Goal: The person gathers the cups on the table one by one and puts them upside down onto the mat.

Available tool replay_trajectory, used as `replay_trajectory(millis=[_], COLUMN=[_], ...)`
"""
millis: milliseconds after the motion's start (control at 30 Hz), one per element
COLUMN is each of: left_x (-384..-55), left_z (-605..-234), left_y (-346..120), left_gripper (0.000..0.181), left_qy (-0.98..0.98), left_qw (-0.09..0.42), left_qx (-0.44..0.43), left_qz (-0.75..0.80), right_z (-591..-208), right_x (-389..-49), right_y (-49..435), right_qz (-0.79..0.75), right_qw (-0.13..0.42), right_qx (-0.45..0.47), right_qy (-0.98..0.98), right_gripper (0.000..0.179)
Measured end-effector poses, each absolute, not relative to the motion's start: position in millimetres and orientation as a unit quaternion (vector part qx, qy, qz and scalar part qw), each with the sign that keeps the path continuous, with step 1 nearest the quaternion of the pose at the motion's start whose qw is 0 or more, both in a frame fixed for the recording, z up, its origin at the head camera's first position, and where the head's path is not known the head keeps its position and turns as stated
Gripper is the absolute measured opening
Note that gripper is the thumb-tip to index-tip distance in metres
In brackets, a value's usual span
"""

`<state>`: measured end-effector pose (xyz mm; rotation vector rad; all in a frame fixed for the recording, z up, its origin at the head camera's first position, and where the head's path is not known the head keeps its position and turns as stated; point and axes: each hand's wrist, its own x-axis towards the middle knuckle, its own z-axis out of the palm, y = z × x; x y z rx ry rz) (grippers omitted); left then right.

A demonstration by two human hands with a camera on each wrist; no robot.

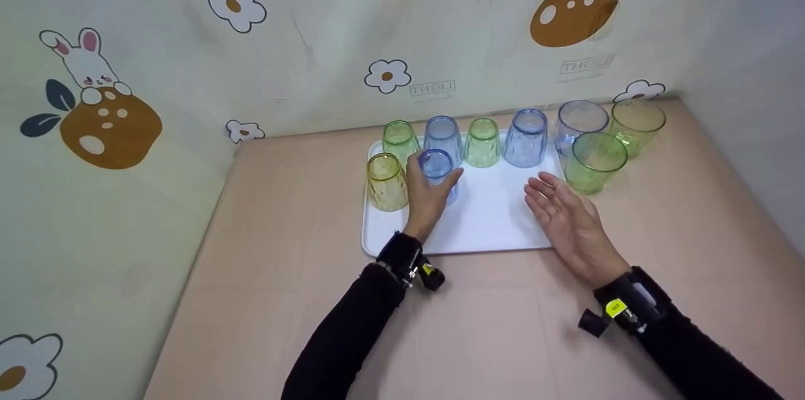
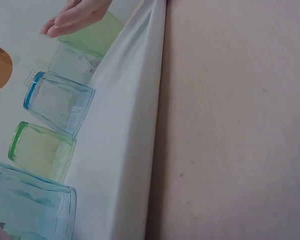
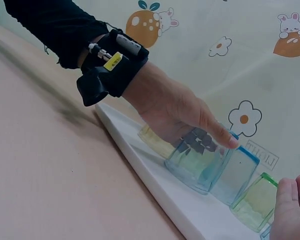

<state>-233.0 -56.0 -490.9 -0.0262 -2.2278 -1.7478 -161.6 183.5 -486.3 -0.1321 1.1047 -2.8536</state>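
My left hand (image 1: 429, 202) grips a blue glass (image 1: 436, 165) that is upside down at the front of the white tray (image 1: 497, 217). A yellow glass (image 1: 387, 183) stands just left of that hand. Behind them, a row on the tray holds a green glass (image 1: 400, 139), a blue glass (image 1: 443, 136), a smaller green glass (image 1: 482, 143) and another blue glass (image 1: 526, 138), all inverted. Over the tray's right edge my right hand (image 1: 575, 227) hovers, palm turned inward and fingers straight, holding nothing. In the right wrist view the left thumb and fingers wrap the held glass (image 3: 197, 162).
Right of the tray, a wide green glass (image 1: 594, 164), a blue one (image 1: 582, 120) and a yellow-green one (image 1: 638, 126) stand upright on the tan table (image 1: 283, 249). A patterned wall covering (image 1: 302, 73) rises behind the tray.
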Motion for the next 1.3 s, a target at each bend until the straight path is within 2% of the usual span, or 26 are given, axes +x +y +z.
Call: replay_trajectory(millis=[467, 933, 1067, 1300], left_x=[-228.3, -216.3, -210.0, -199.5], left_z=[-487.8, -472.8, -466.2, -464.2], left_y=[-54.1, -55.6, -58.2, -67.4], left_gripper=[0.076, 0.076, 0.07, 0.054], left_qy=[-0.806, -0.813, -0.813, -0.827], left_qw=[0.171, 0.246, 0.247, 0.232], left_qx=[-0.014, -0.09, -0.102, -0.153], left_qz=[-0.567, -0.52, -0.517, -0.489], right_z=[-488.6, -484.9, -480.7, -462.3], right_x=[-159.8, -158.6, -159.1, -166.1], right_y=[184.1, 195.3, 204.5, 220.9], right_qz=[-0.927, -0.897, -0.863, -0.747], right_qw=[0.043, 0.019, -0.019, -0.141], right_qx=[-0.038, -0.062, -0.081, -0.13], right_qy=[0.372, 0.438, 0.497, 0.636], right_gripper=[0.06, 0.048, 0.047, 0.049])
